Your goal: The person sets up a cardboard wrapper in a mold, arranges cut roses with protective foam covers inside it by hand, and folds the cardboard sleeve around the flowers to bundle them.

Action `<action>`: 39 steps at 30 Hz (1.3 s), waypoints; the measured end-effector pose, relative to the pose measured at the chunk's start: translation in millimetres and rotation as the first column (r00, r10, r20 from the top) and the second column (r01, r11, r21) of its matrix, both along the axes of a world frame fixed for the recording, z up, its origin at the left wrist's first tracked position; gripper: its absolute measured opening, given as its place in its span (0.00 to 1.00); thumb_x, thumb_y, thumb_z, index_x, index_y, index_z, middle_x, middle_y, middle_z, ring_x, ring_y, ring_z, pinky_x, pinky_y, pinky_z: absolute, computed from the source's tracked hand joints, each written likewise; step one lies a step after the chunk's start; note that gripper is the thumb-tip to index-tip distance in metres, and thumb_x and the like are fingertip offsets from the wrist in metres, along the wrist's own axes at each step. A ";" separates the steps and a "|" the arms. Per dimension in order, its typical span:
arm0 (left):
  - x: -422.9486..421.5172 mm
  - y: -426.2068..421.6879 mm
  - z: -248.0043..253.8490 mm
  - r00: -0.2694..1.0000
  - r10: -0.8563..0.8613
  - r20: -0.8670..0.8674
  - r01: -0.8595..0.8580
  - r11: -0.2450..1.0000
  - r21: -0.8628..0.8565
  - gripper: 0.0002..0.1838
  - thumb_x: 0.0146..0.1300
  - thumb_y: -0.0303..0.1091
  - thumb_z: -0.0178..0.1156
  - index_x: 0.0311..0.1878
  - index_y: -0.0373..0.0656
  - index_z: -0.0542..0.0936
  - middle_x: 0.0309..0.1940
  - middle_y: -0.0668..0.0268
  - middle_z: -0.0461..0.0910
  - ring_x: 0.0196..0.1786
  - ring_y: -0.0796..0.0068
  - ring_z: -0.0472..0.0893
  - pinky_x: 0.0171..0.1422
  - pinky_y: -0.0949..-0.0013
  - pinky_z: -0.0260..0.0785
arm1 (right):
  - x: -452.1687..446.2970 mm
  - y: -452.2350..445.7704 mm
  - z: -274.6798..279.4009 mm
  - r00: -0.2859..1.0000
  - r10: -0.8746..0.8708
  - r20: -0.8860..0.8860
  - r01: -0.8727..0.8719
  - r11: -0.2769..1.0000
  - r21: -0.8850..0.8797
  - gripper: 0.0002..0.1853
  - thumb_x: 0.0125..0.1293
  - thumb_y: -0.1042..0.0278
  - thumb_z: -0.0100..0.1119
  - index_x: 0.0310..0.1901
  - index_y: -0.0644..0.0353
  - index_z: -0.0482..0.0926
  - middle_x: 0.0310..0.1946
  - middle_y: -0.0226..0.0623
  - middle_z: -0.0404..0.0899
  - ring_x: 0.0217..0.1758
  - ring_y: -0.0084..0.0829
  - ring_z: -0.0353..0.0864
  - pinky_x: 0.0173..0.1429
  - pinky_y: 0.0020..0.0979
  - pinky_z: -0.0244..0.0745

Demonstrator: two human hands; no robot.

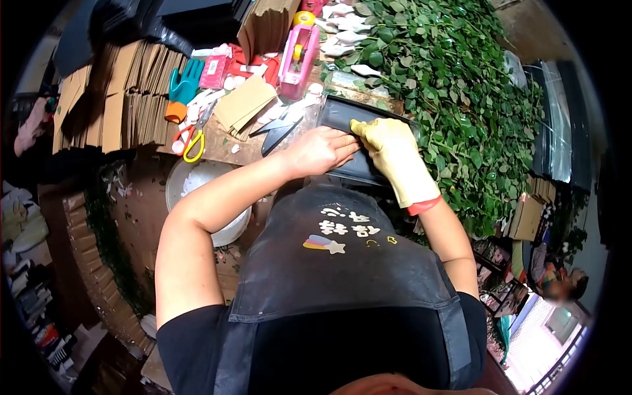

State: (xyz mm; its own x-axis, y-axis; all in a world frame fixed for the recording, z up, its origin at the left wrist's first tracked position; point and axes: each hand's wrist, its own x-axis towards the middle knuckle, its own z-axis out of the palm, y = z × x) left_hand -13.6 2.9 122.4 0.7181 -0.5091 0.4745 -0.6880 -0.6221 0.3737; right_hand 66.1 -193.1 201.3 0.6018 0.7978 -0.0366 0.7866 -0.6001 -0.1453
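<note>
A shallow black rectangular tray point(338, 113) lies at the table's front edge, close to my apron. My bare left hand point(321, 150) rests over its left side, fingers stretched and lying together, their tips running under the other hand. My right hand point(388, 141) wears a pale yellow glove with a red cuff. Its fingers are bent and press down at the middle of the tray beside my left fingertips. What lies under the gloved fingers is hidden. A dark-bladed pair of scissors point(282, 137) lies just left of the tray.
Leafy green stems point(454, 112) pile up on the right. A pink tape dispenser point(299, 62), folded cardboard point(245, 105), a teal glove point(187, 80) and yellow-and-orange-handled scissors point(193, 143) lie to the left. Cardboard stacks point(122, 99) stand farther left. Below is a white bucket point(174, 191).
</note>
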 end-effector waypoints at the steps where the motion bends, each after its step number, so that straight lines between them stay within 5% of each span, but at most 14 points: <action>1: -0.6 -0.2 -1.5 1.000 0.003 -0.030 -0.003 1.000 -0.010 0.14 0.63 0.33 0.74 0.51 0.41 0.90 0.51 0.63 0.91 0.54 0.65 0.89 0.60 0.58 0.82 | -8.1 -0.9 -9.2 0.999 -0.020 0.048 0.013 0.991 0.130 0.09 0.66 0.70 0.68 0.47 0.50 0.90 0.29 0.39 0.86 0.32 0.48 0.86 0.35 0.45 0.79; 5: -3.1 3.4 -5.8 0.969 0.064 0.237 -0.034 0.991 -0.130 0.10 0.62 0.35 0.74 0.44 0.45 0.88 0.46 0.67 0.88 0.48 0.67 0.86 0.55 0.61 0.76 | -22.1 0.0 -10.1 0.994 -0.041 0.098 0.043 0.999 -0.019 0.12 0.72 0.67 0.61 0.53 0.49 0.88 0.38 0.40 0.90 0.38 0.45 0.90 0.41 0.45 0.85; 7: -31.5 18.7 -17.9 0.957 0.273 0.097 -0.255 0.953 -0.167 0.10 0.64 0.33 0.71 0.47 0.46 0.86 0.47 0.67 0.84 0.50 0.61 0.82 0.58 0.56 0.69 | -30.3 10.3 -6.6 0.991 -0.131 -0.009 0.115 0.899 -0.422 0.25 0.74 0.70 0.54 0.71 0.49 0.77 0.65 0.41 0.85 0.46 0.40 0.92 0.49 0.43 0.87; 9: -49.3 24.5 -38.4 0.792 0.611 0.000 -0.589 0.764 -0.263 0.10 0.64 0.29 0.63 0.48 0.41 0.83 0.47 0.58 0.81 0.53 0.51 0.80 0.59 0.47 0.70 | -44.1 5.2 -6.7 0.995 -0.068 0.079 0.093 0.919 -0.382 0.30 0.73 0.72 0.52 0.77 0.51 0.71 0.75 0.42 0.75 0.47 0.39 0.92 0.51 0.43 0.87; 11: -55.7 38.0 -73.9 0.615 0.788 0.038 -0.789 0.615 0.003 0.14 0.66 0.31 0.60 0.53 0.38 0.82 0.49 0.53 0.79 0.56 0.46 0.77 0.65 0.46 0.67 | -50.9 8.5 -3.7 0.992 -0.079 0.100 0.114 0.904 -0.412 0.31 0.72 0.73 0.52 0.78 0.52 0.70 0.77 0.42 0.74 0.46 0.40 0.91 0.51 0.42 0.87; 14: -57.7 63.0 -128.8 0.584 0.807 0.094 -0.787 0.533 0.312 0.19 0.68 0.33 0.59 0.59 0.35 0.81 0.50 0.49 0.78 0.55 0.44 0.78 0.66 0.45 0.70 | -53.8 11.3 -2.6 0.990 -0.090 0.109 0.127 0.898 -0.421 0.33 0.71 0.74 0.53 0.78 0.53 0.69 0.77 0.42 0.73 0.45 0.41 0.91 0.51 0.42 0.88; 18: -43.5 76.5 -96.4 0.579 0.728 -0.367 -0.447 0.660 0.604 0.40 0.64 0.32 0.63 0.79 0.30 0.65 0.56 0.44 0.79 0.59 0.42 0.80 0.64 0.46 0.77 | -52.9 8.5 -6.4 0.989 -0.074 0.129 0.120 0.911 -0.396 0.32 0.71 0.74 0.53 0.78 0.53 0.69 0.77 0.43 0.73 0.43 0.41 0.91 0.51 0.42 0.88; 21: -48.5 79.3 -71.2 0.406 0.610 -0.681 -0.575 0.749 0.328 0.45 0.59 0.32 0.67 0.78 0.25 0.63 0.57 0.42 0.81 0.58 0.43 0.82 0.62 0.52 0.77 | -54.4 12.7 0.0 0.988 -0.098 0.119 0.138 0.906 -0.400 0.32 0.71 0.75 0.52 0.77 0.54 0.70 0.76 0.43 0.74 0.42 0.42 0.91 0.49 0.42 0.88; 22: -36.4 86.4 -46.3 0.156 0.432 -0.888 -0.582 0.767 0.271 0.44 0.57 0.34 0.69 0.76 0.29 0.66 0.57 0.38 0.82 0.61 0.46 0.83 0.67 0.56 0.76 | -54.7 11.9 -1.7 0.987 -0.099 0.127 0.140 0.914 -0.380 0.32 0.71 0.75 0.53 0.77 0.54 0.71 0.76 0.44 0.74 0.42 0.42 0.91 0.49 0.42 0.88; 25: -41.2 86.7 -2.4 0.299 0.138 -0.944 -0.606 0.792 -0.076 0.38 0.58 0.29 0.65 0.73 0.33 0.69 0.52 0.40 0.84 0.58 0.49 0.85 0.66 0.56 0.75 | -55.5 8.9 -7.9 0.986 -0.097 0.137 0.140 0.927 -0.348 0.31 0.71 0.75 0.53 0.76 0.54 0.71 0.75 0.44 0.75 0.41 0.42 0.91 0.48 0.42 0.87; 29: -31.3 90.7 15.1 0.472 0.074 -0.879 -0.402 0.905 -0.140 0.31 0.63 0.26 0.63 0.71 0.42 0.70 0.52 0.45 0.85 0.58 0.50 0.85 0.62 0.57 0.75 | -54.0 7.1 -7.0 0.986 -0.073 0.148 0.120 0.935 -0.334 0.30 0.71 0.74 0.52 0.76 0.55 0.72 0.74 0.47 0.76 0.40 0.43 0.91 0.47 0.42 0.87; 32: -20.5 101.9 50.2 0.338 0.137 -0.931 -0.297 0.954 0.033 0.39 0.56 0.23 0.62 0.74 0.49 0.68 0.50 0.50 0.84 0.56 0.52 0.86 0.61 0.56 0.75 | -52.0 5.7 -7.9 0.987 -0.057 0.152 0.103 0.945 -0.311 0.30 0.72 0.74 0.52 0.76 0.55 0.72 0.73 0.48 0.77 0.41 0.43 0.91 0.47 0.43 0.87; 35: -18.2 98.2 35.8 0.463 0.144 -0.874 -0.238 0.971 0.034 0.33 0.58 0.26 0.67 0.69 0.47 0.71 0.50 0.49 0.85 0.55 0.52 0.86 0.59 0.55 0.76 | -52.0 7.0 -7.7 0.988 -0.067 0.141 0.111 0.937 -0.332 0.30 0.72 0.74 0.51 0.76 0.55 0.72 0.73 0.48 0.77 0.41 0.44 0.91 0.47 0.43 0.87; 39: -18.0 79.9 14.9 0.491 0.408 -0.770 -0.241 0.913 0.330 0.17 0.63 0.36 0.67 0.55 0.45 0.82 0.47 0.49 0.88 0.54 0.44 0.86 0.59 0.48 0.77 | -50.1 15.2 0.9 0.992 -0.092 0.086 0.122 0.871 -0.476 0.32 0.75 0.74 0.49 0.80 0.53 0.64 0.79 0.42 0.70 0.49 0.42 0.91 0.51 0.43 0.87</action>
State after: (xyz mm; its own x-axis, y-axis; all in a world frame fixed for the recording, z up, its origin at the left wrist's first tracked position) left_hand -31.6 82.8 137.3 0.8723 -0.1608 -0.4619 0.1252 -0.8395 0.5288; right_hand 16.0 -177.9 202.3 0.6957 0.6218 -0.3597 0.7115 -0.6652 0.2263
